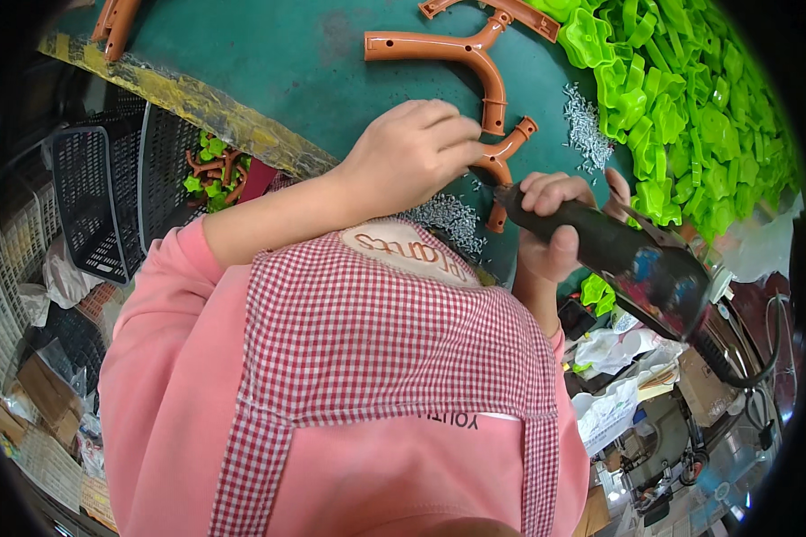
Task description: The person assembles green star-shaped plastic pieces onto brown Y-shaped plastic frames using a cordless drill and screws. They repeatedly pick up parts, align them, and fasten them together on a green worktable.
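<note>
My right hand (548,258) is wrapped round a dark electric screwdriver (631,264), whose tip end points left. Just off that tip lies a brown, branch-shaped plastic piece (500,170) with a forked upper end. My left hand (421,152) is closed, its curled fingertips on the left side of this piece; what is under the fingers is hidden. A larger brown branch piece (457,47) with screw holes lies beyond it. Small silver screws (448,217) are heaped near the front of my apron, and a second pile of screws (588,130) lies to the right.
A big heap of bright green plastic parts (698,107) covers the right of the green tabletop (269,63). Brown pieces (115,27) rest at the far left by the worn table edge. Dark crates (94,197) stand below on the left. The screwdriver's cord (730,369) hangs right.
</note>
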Available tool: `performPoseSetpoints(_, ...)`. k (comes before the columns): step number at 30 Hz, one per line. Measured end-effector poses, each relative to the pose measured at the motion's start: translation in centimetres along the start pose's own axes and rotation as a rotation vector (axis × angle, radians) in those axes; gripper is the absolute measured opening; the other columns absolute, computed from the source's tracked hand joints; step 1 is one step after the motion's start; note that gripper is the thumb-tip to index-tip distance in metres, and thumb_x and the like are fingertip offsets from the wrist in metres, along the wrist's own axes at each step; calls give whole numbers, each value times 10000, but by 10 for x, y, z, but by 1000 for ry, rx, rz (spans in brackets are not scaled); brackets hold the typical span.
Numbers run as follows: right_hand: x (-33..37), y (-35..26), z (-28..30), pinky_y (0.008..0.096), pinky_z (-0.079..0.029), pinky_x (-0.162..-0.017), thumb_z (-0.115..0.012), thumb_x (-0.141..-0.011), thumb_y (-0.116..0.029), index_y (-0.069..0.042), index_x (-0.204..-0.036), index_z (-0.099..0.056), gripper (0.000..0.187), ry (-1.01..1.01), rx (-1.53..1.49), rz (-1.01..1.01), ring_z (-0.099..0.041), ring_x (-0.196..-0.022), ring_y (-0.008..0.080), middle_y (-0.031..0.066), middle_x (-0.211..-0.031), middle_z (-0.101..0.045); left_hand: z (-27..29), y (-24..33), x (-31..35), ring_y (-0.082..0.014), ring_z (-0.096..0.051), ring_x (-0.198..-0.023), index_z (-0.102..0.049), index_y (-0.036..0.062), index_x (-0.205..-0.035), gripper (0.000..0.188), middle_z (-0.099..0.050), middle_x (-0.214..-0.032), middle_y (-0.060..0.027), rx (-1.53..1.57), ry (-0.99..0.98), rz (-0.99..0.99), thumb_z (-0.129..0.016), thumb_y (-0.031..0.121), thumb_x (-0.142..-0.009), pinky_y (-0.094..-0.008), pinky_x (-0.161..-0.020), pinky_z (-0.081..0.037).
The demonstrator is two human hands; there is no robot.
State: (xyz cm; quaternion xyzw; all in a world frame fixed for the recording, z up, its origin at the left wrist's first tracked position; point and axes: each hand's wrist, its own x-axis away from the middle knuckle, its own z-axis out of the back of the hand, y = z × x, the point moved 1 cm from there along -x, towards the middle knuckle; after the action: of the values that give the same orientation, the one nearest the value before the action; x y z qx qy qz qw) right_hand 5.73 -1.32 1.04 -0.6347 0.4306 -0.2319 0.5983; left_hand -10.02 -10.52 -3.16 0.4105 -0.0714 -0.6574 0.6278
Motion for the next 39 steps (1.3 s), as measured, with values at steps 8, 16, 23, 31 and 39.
performPoseSetpoints(8,-1,-34,0,401,-488,-703,-734,-835,-531,-166,-1482,-232,896,-83,-201,58,-554,-635,180,35,-741,-549,-4,9,11,-167,-576,-884,-727,121,-814,134,-637,-835,42,252,-170,53,-792,208,-735,-350,-817,-429)
performPoseSetpoints(16,-3,-37,-9,408,-492,-704,-717,-866,-500,-165,-1519,-215,889,-200,-315,134,-570,-651,191,45,-777,-570,8,7,20,-172,-571,-902,-734,129,-822,140,-669,-863,52,348,-89,64,-810,191,-722,-360,-826,-406)
performPoseSetpoints(23,-7,-35,-18,348,-473,-731,-636,-889,-574,-165,-1523,-248,848,-273,-281,188,-518,-684,132,3,-828,-531,14,2,28,-152,-555,-913,-756,161,-816,108,-677,-840,80,388,-22,152,-800,229,-745,-349,-857,-367)
performPoseSetpoints(31,-11,-33,-27,357,-472,-732,-654,-881,-561,-184,-1516,-249,842,-260,-347,177,-525,-697,137,3,-817,-532,18,-4,28,-171,-568,-943,-750,140,-846,156,-687,-888,54,429,-62,87,-806,233,-735,-379,-885,-390)
performPoseSetpoints(39,-21,-16,-56,429,-514,-710,-735,-832,-530,-143,-1363,-246,818,-292,25,120,-572,-651,201,57,-758,-559,17,-30,30,-233,-617,-842,-724,68,-977,379,-666,-933,-38,139,-42,196,-842,174,-633,-342,-727,-531)
